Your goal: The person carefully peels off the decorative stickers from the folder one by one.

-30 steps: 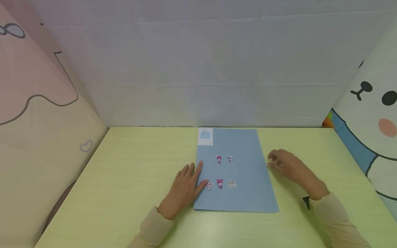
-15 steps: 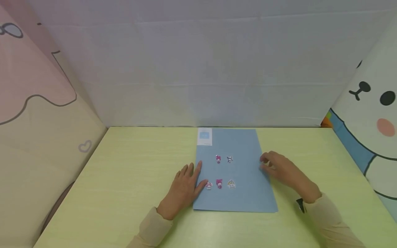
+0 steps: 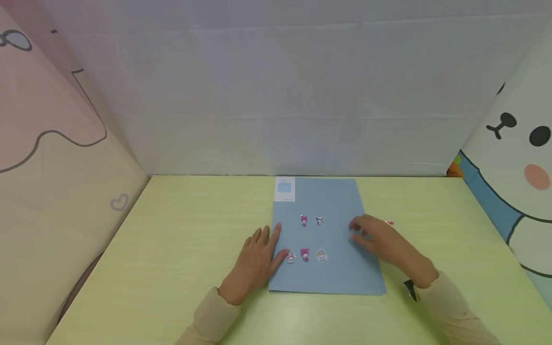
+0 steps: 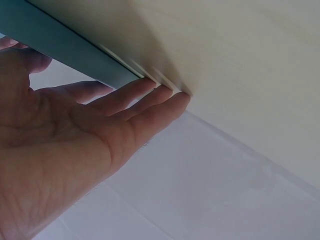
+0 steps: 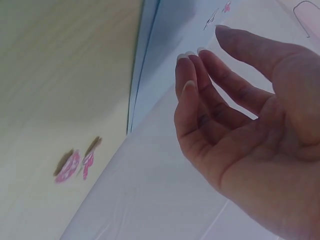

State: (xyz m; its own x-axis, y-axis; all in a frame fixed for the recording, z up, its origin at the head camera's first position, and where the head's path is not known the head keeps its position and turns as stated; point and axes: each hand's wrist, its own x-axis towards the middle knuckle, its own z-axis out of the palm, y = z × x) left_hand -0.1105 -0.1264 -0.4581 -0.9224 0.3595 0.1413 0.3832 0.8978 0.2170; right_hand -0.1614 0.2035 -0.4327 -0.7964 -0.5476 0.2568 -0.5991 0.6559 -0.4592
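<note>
A blue cardboard-like sheet (image 3: 336,275) lies on the table, its edge looking layered in the right wrist view. Several small cartoon stickers are on it: pink ones (image 3: 304,254), a grey-white one (image 3: 319,221) and a yellow-white one (image 3: 321,255). At the sheet's left edge rests my left hand (image 3: 254,270), fingers spread, the thumb tip beside the lower left sticker (image 3: 291,258). Over the right edge hovers my right hand (image 3: 381,242), its fingers loosely bent. In the right wrist view nothing shows between the thumb and fingers of that hand (image 5: 245,110).
Two pink pieces (image 5: 67,167) lie on the pale yellow table right of the sheet. A white label (image 3: 285,189) marks the sheet's upper left corner. A dark object (image 3: 410,290) shows by the right cuff. A white wall (image 3: 276,96) closes the back.
My right hand has moved left, from beside the sheet to over its right part. A pink piece behind it has come into view. The left hand stays in place.
</note>
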